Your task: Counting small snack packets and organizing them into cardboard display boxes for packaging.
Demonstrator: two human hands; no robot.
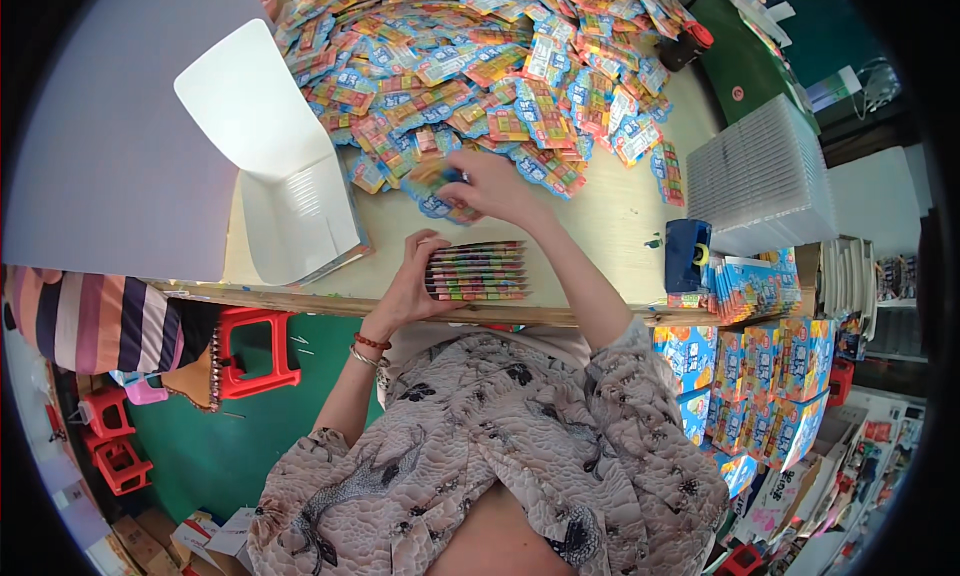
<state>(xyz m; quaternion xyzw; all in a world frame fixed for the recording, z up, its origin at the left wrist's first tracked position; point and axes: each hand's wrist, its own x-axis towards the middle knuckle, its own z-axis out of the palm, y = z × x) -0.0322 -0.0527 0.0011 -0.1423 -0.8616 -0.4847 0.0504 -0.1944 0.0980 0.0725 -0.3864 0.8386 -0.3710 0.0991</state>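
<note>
**Layered stack (pixel 478 272) in the left grip (pixel 405 279), a blurred packet (pixel 428 179) in the right grip (pixel 497 188)**

The stack sits at the near edge of the counter (pixel 610 241), in front of the person's body. It is a row of thin, colourful packets pressed face to face, their edges turned toward the camera and their long axis running left to right. The left grip is the nearer one: it closes round the stack's left end, thumb on the near side and fingers on the far side. The stack's right end is free.

The right grip is pinched narrow on the packet, which motion blurs; whether it holds one packet or more, I cannot tell. From there, the stack lies toward the body and a little to the right, with a gap between. The right forearm passes just clear of the stack's right side.

Beyond both hands spreads a heap of loose packets (pixel 440 96), its near fringe close to the right grip. An open white box (pixel 292 221) stands left of the stack, its lid raised. On the right are a blue tape dispenser (pixel 683 259) and a tall block of clear plastic trays (pixel 755 176). Printed cartons (pixel 765 381) are piled below the counter's edge on that side.
</note>
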